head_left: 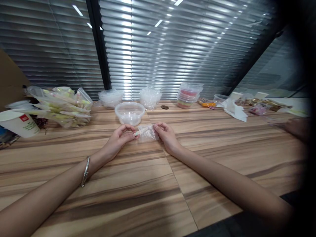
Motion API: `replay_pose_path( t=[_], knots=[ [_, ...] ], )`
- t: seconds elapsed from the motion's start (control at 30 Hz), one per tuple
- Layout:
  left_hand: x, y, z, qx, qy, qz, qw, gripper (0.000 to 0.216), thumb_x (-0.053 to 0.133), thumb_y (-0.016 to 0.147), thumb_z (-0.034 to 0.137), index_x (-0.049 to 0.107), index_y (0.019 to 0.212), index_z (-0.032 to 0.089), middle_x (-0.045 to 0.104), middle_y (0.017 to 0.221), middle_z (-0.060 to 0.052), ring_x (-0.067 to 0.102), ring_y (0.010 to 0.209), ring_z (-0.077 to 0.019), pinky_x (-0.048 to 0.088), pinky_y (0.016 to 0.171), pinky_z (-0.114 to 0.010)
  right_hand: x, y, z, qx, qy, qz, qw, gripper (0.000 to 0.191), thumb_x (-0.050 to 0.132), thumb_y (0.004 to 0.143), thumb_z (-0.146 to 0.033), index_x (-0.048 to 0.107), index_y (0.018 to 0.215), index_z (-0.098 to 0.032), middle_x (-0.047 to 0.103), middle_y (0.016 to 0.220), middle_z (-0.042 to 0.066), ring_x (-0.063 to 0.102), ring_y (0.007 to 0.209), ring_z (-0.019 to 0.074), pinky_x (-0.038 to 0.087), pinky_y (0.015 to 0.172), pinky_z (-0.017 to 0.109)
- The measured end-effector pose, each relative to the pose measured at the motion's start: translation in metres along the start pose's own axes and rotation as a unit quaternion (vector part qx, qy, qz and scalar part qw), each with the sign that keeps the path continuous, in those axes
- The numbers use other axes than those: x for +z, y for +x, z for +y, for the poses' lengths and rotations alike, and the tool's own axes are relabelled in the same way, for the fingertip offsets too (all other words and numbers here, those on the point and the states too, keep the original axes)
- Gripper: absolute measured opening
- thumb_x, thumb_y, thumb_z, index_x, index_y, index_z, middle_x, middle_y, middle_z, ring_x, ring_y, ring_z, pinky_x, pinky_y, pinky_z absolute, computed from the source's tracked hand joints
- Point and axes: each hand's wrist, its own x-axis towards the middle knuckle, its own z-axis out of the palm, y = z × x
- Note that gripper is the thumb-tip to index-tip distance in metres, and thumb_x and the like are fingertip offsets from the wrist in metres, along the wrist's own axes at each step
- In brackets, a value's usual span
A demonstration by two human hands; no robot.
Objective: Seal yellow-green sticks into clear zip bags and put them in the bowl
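So, both hands meet mid-bench: the left hand (122, 135) has its grip clamped on the left end of a small clear bag (147, 133), and the right hand (169, 138) pinches the right end. That bag's just on the near side of a clear plastic bowl (129, 113) on the wood-grain bench (118, 191). Writing-wise, the paper cup (17, 123) over on the left has a red label (24, 118) and green print (29, 126), but honestly it's too small to read. Stacked tubs (189, 95) with colorful contents stand far right of the bowl.
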Motion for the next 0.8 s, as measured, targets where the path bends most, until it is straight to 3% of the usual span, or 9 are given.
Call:
replay_pose_path(
  t=[0.27,0.8],
  knots=[
    [-0.0023,0.0019,-0.0036,0.003,0.048,0.011,0.999,0.026,0.070,0.072,0.023,0.059,0.094,0.018,0.060,0.102,-0.003,0.057,0.091,-0.0135,0.045,0.083,-0.025,0.0006,0.0009,0.0007,-0.004,0.001,-0.009,1.000,0.020,0.068,0.073,-0.037,0.058,0.077,-0.020,0.058,0.065,-0.003,0.048,0.053,0.0077,0.034,0.049,0.021],
    [-0.0022,0.0028,-0.0022,-0.006,0.089,0.037,0.995,0.029,0.074,0.066,0.022,0.059,0.091,0.017,0.064,0.090,-0.003,0.060,0.085,-0.0135,0.047,0.080,-0.026,0.0059,-0.0029,-0.0055,0.000,0.010,-0.026,1.000,0.020,0.070,0.071,-0.036,0.058,0.074,-0.020,0.060,0.067,-0.001,0.050,0.058,0.0094,0.038,0.054,0.022]
  ],
)
